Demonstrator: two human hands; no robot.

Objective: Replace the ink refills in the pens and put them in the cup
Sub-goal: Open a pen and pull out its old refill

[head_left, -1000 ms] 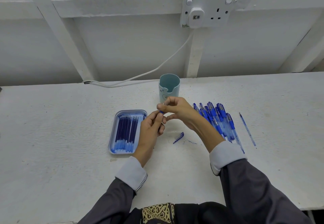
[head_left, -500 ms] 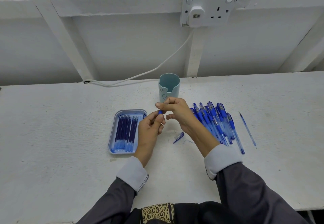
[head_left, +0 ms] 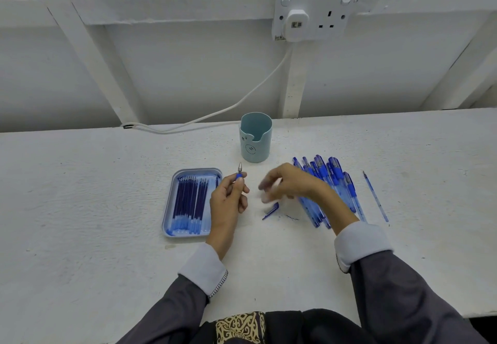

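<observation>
Head view: I see one cup [head_left: 255,139], one tray [head_left: 167,214] holding row of refills [head_left: 191,203], count unclear. Left hand [head_left: 228,201] pinches pen section [head_left: 238,174] tip-up beside tray. Right hand [head_left: 290,185] blurred at pen pile [head_left: 336,179], grip unclear.

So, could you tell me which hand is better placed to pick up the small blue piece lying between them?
Right, probably: the right hand hovers just above the blue piece, apparently empty, while the left hand grips a pen.
</observation>
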